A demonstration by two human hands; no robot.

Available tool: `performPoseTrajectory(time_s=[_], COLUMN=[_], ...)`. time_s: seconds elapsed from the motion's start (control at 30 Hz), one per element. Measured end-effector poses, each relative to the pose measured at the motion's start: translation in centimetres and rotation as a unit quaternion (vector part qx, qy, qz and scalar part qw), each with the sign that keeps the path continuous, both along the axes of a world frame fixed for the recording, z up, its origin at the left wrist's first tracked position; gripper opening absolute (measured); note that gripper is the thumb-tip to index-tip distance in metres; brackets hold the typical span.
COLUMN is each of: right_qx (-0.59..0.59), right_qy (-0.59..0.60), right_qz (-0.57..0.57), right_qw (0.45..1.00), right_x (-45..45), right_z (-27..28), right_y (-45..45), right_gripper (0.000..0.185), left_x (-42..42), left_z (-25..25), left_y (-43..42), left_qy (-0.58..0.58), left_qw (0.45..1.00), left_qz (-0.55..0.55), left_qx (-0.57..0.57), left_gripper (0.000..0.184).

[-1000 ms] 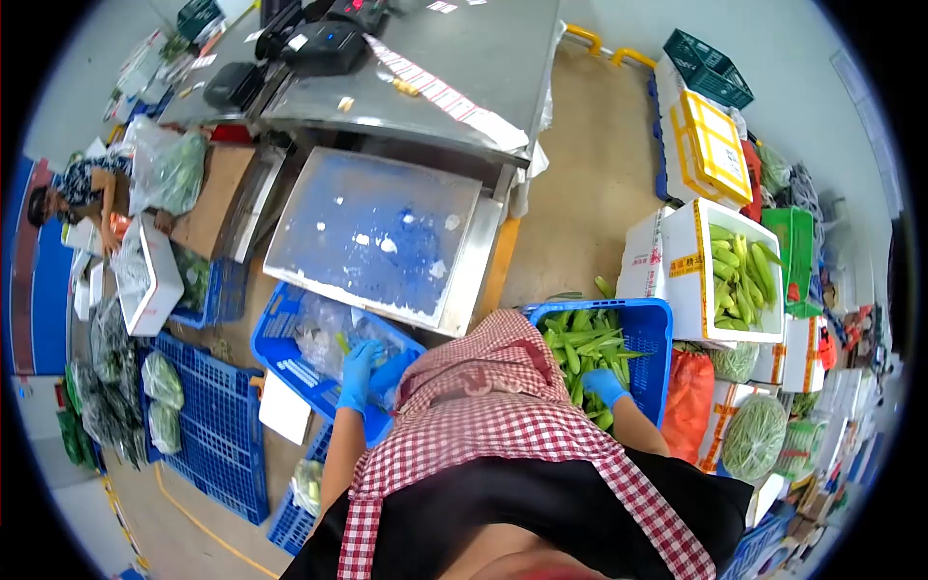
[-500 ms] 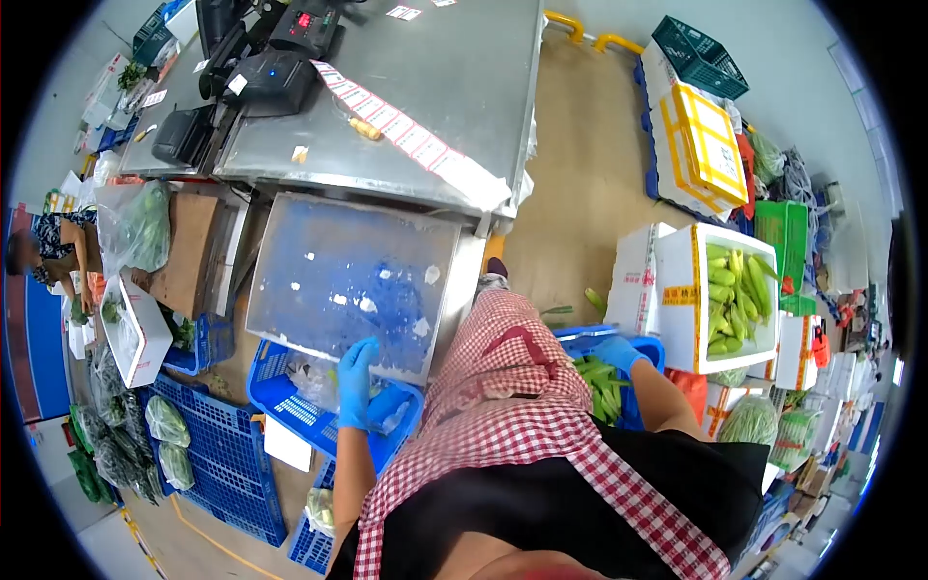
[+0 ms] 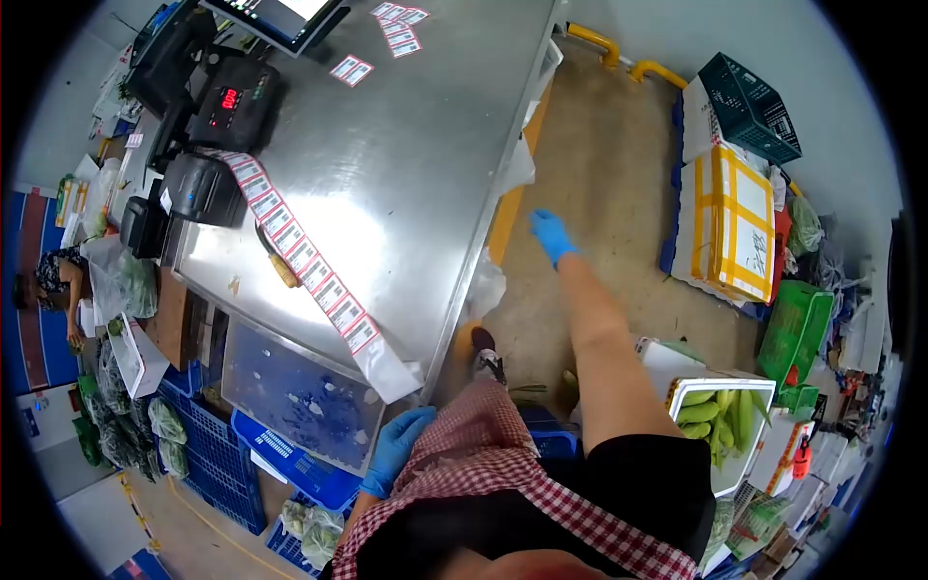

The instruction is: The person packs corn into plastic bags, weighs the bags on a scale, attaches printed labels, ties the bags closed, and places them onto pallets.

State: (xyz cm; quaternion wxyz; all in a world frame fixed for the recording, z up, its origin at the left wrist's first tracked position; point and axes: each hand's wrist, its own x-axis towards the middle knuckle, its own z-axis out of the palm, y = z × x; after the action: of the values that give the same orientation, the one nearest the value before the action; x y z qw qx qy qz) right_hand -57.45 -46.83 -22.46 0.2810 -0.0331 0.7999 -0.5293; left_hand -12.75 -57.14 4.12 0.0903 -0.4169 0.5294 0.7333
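My left hand, in a blue glove, hangs low beside the checked apron. Its fingers are loosely extended, with nothing visible in them. At its left are the worn, blue-stained board and a blue basket. My right hand, also gloved in blue, is stretched forward over the floor, off the steel table's right edge. The fingers look slightly bent and no object shows in them. A long strip of printed labels runs across the steel table from a black label printer.
A wooden-handled tool lies beside the strip. Behind the printer stand a red-digit device and a screen. At right are a foam box of green produce, a yellow-taped box and a dark green crate. A person is at far left.
My right hand has left the basket of greens and reached forward past the table edge. My left hand has drawn back from the board toward the apron. The view has moved closer to the table.
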Motion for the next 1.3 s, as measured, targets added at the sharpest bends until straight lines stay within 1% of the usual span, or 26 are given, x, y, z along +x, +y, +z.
performPoseTrajectory(time_s=[0.03,0.13,0.23,0.33,0.37,0.4,0.43,0.5,0.53,0.57,0.63,0.67,0.7,0.77,0.83,0.9,0.97,1.03,1.1,1.13,1.17,1.2,1.3], right_qx=[-0.044,-0.017,-0.021,-0.012,-0.026,-0.04,-0.054,0.049,0.035,0.023,0.018,0.012,0.009,0.004,-0.003,-0.021,-0.046,-0.114,-0.18,-0.039,0.091,0.219,0.179], right_qy=[-0.058,-0.131,-0.155,-0.135,-0.125,-0.109,-0.093,0.075,0.114,0.154,0.101,0.061,0.027,-0.032,-0.064,-0.087,-0.102,-0.119,-0.129,-0.018,0.116,0.24,0.194], right_qz=[0.003,0.021,-0.008,0.05,0.038,0.041,0.043,0.086,0.07,0.054,0.064,0.078,0.088,0.098,0.102,0.103,0.1,0.067,0.044,0.194,0.323,0.435,0.375], right_qw=[0.997,0.991,0.988,0.99,0.991,0.992,0.993,0.992,0.99,0.986,0.993,0.995,0.996,0.995,0.993,0.991,0.989,0.984,0.974,0.98,0.935,0.84,0.889], right_x=[-0.4,-0.3,-0.9,-3.7,-3.8,-5.6,-7.3,-13.1,-14.7,-16.3,-19.9,-21.5,-23.1,-25.6,-26.8,-26.4,-24.8,-22.1,-19.4,-19.7,-20.0,-20.3,-20.0], right_z=[1.6,2.9,2.9,2.2,1.4,0.3,-1.0,-13.1,-13.8,-14.3,-11.3,-10.0,-9.2,-9.5,-9.7,-9.6,-9.2,-8.9,-7.4,-6.2,-5.0,-3.7,-0.3], right_y=[-2.4,-4.9,-5.5,-6.0,-5.9,-6.3,-6.7,-6.4,-6.8,-7.2,-9.9,-11.6,-13.3,-15.3,-16.5,-16.2,-14.4,-11.5,-8.5,-7.5,-6.6,-5.9,-4.8], right_gripper=[0.041,0.039,0.037,0.036,0.037,0.039,0.041,0.039,0.033,0.027,0.027,0.027,0.027,0.027,0.027,0.027,0.027,0.027,0.027,0.028,0.03,0.033,0.041], left_x=[-1.4,-3.3,-4.3,-5.4,-5.8,-6.1,-6.2,-6.6,-7.0,-7.5,-9.9,-11.6,-13.0,-17.0,-20.9,-23.3,-24.3,-25.0,-25.2,-25.1,-25.1,-25.2,-24.6], left_z=[1.0,2.2,3.0,4.1,4.4,4.2,3.5,2.5,2.2,1.9,1.9,2.2,1.2,0.6,0.0,-0.6,-0.1,1.2,2.1,1.9,2.1,2.5,2.3], left_y=[-0.4,-1.0,-1.9,-3.7,-4.5,-5.0,-5.3,-6.0,-5.9,-5.8,-5.3,-5.0,-3.9,-2.3,-0.3,1.7,2.7,3.1,4.2,5.2,6.1,6.9,10.0], left_qy=[-0.002,0.003,0.03,0.042,0.044,0.054,0.058,0.059,0.068,0.049,0.041,0.019,0.009,0.005,0.024,0.0,-0.01,-0.019,-0.014,-0.013,-0.011,-0.008,0.021], left_qw=[1.0,1.0,0.999,0.997,0.997,0.996,0.994,0.982,0.974,0.973,0.97,0.973,0.954,0.923,0.921,0.919,0.897,0.878,0.856,0.847,0.839,0.826,0.803], left_qz=[-0.007,-0.021,0.03,0.052,0.057,0.058,0.088,0.169,0.206,0.218,0.239,0.228,0.298,0.378,0.382,0.38,0.428,0.471,0.512,0.527,0.542,0.562,0.594], left_qx=[0.002,0.006,0.033,0.033,0.033,0.028,0.037,0.053,0.06,0.065,0.036,0.006,0.042,0.075,0.073,0.102,0.11,0.079,0.063,0.059,0.055,0.055,0.046], left_gripper=[0.027,0.028,0.027,0.026,0.027,0.028,0.028,0.029,0.029,0.029,0.029,0.029,0.029,0.029,0.028,0.029,0.03,0.03,0.03,0.03,0.03,0.03,0.029])
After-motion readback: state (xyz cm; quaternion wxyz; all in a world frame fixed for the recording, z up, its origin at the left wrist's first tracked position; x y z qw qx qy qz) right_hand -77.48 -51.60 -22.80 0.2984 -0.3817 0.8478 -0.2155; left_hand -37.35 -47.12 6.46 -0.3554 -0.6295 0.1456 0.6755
